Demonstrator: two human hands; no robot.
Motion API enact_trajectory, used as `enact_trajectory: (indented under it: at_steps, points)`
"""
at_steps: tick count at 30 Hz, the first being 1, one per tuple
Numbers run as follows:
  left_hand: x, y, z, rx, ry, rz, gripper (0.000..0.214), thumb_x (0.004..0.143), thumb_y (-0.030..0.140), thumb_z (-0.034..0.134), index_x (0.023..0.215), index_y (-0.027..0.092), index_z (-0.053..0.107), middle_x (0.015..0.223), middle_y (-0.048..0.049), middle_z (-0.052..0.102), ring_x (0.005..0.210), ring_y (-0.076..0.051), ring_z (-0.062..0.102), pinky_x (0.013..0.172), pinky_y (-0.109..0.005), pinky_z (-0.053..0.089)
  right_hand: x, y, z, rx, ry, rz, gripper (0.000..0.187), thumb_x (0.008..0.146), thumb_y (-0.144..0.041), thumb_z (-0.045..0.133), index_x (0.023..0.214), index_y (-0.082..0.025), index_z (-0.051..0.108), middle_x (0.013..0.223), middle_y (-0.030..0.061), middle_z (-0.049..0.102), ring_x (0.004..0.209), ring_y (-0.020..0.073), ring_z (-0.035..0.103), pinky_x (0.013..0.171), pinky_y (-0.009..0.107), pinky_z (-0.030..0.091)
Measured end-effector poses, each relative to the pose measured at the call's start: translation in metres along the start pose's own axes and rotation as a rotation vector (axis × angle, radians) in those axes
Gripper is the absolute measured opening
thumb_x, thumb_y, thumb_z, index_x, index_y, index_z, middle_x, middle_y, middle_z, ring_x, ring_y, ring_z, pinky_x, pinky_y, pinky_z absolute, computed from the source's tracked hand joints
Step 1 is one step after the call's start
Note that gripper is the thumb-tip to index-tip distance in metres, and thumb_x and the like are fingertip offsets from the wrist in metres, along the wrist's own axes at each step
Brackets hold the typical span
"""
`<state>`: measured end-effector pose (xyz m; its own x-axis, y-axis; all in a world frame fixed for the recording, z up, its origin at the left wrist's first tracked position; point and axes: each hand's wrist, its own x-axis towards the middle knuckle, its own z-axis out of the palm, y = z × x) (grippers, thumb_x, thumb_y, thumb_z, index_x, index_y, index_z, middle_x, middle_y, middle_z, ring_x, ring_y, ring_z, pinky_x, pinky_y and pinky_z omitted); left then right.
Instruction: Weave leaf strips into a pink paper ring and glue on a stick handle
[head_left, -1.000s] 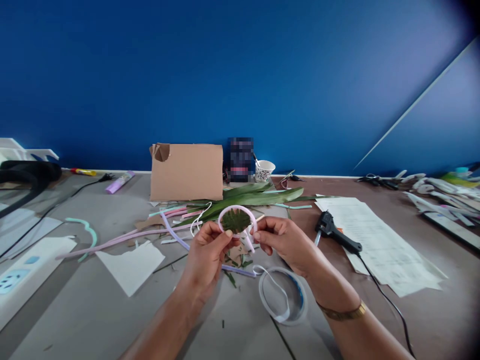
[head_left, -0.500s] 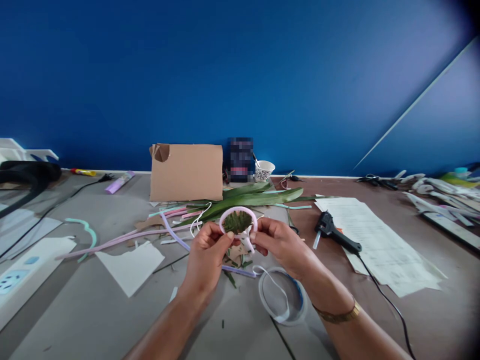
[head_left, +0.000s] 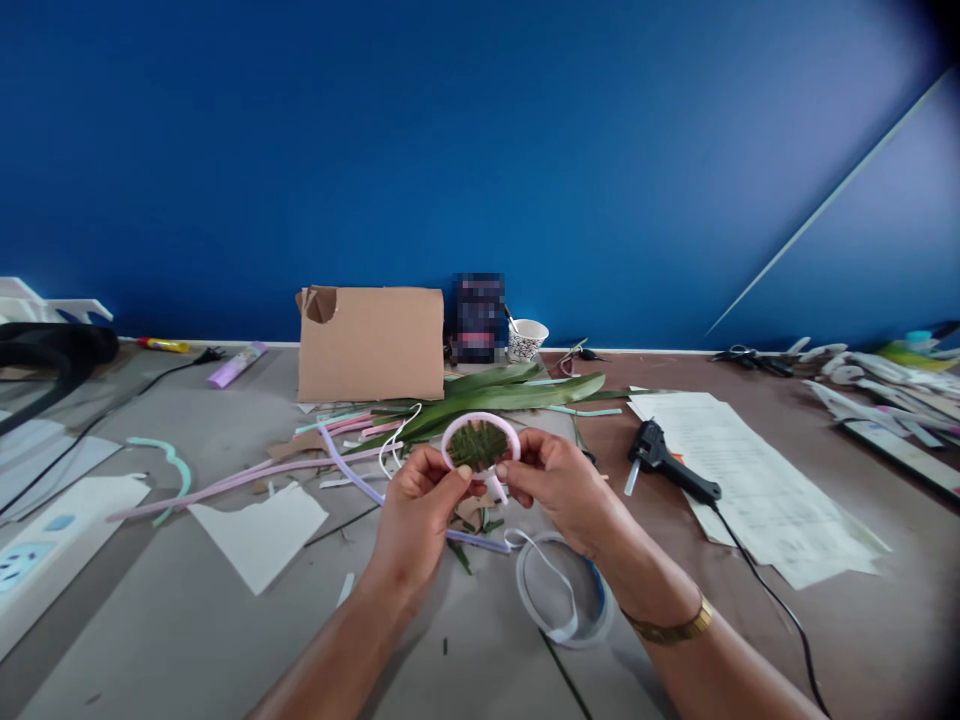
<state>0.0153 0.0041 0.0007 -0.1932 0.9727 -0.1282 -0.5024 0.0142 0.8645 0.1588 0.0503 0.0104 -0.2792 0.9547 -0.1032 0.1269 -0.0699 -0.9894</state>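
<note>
A round disc covered in green leaf strips (head_left: 477, 446) is edged by a pale pink foam strip (head_left: 517, 440), whose loose end hangs below the rim. My left hand (head_left: 424, 500) pinches the disc's lower left edge between thumb and fingers. At the lower right, my right hand (head_left: 551, 480) is closed on the pink strip where it meets the rim. Both hands hold the disc up above the table, tilted toward me. Beneath them lie green leaf scraps (head_left: 469, 560) and a purple strip (head_left: 480, 541). The undersides of the fingers are hidden.
A black glue gun (head_left: 664, 462) lies on printed sheets (head_left: 772, 490) to the right. Long green leaves (head_left: 517, 395) lie behind my hands, near a cardboard box (head_left: 371, 345) and a paper cup (head_left: 527, 341). A clear tape roll (head_left: 525, 600) sits in front; a power strip (head_left: 75, 530) is left.
The disc has shifted slightly right and turned a little in my hands. Both hands keep their pinch; the items on the table stay put.
</note>
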Motion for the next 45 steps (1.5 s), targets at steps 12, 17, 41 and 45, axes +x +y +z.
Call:
enact_trajectory:
  at_steps: [12, 17, 41, 45]
  points:
    - [0.004, -0.006, -0.005, 0.033, -0.057, -0.007, 0.014, 0.069, 0.02, 0.074, 0.074, 0.017, 0.061, 0.07, 0.0025, 0.064, 0.065, -0.01, 0.055, 0.065, -0.022, 0.043, 0.001, 0.002, 0.002, 0.084, 0.06, 0.001, 0.011, 0.067, -0.024, 0.064, 0.066, -0.018, 0.054, 0.043, -0.008, 0.05, 0.041, 0.0075, 0.041, 0.045, 0.021, 0.031]
    - [0.004, -0.006, -0.006, 0.043, -0.065, -0.018, 0.016, 0.069, 0.02, 0.074, 0.08, 0.017, 0.063, 0.069, 0.0031, 0.063, 0.066, -0.009, 0.055, 0.068, -0.022, 0.043, -0.001, -0.006, 0.002, 0.241, 0.008, 0.03, 0.017, 0.064, -0.024, 0.069, 0.064, -0.017, 0.054, 0.044, -0.0073, 0.052, 0.042, 0.0064, 0.042, 0.046, 0.02, 0.029]
    - [-0.003, 0.001, 0.005, 0.259, -0.15, 0.078, 0.03, 0.074, 0.022, 0.069, 0.099, 0.021, 0.052, 0.08, 0.0016, 0.067, 0.067, -0.013, 0.061, 0.06, -0.023, 0.047, -0.004, -0.013, 0.001, 0.399, -0.062, 0.064, 0.022, 0.065, -0.029, 0.074, 0.063, -0.017, 0.055, 0.052, -0.0037, 0.061, 0.043, 0.0074, 0.049, 0.05, 0.022, 0.039]
    - [0.002, -0.002, 0.005, 0.333, -0.051, 0.106, 0.031, 0.072, 0.021, 0.071, 0.096, 0.02, 0.052, 0.078, 0.0015, 0.067, 0.065, -0.013, 0.061, 0.058, -0.023, 0.048, -0.006, -0.018, 0.002, 0.4, -0.067, 0.085, 0.024, 0.062, -0.029, 0.074, 0.062, -0.017, 0.052, 0.062, -0.0001, 0.067, 0.042, 0.006, 0.049, 0.049, 0.022, 0.037]
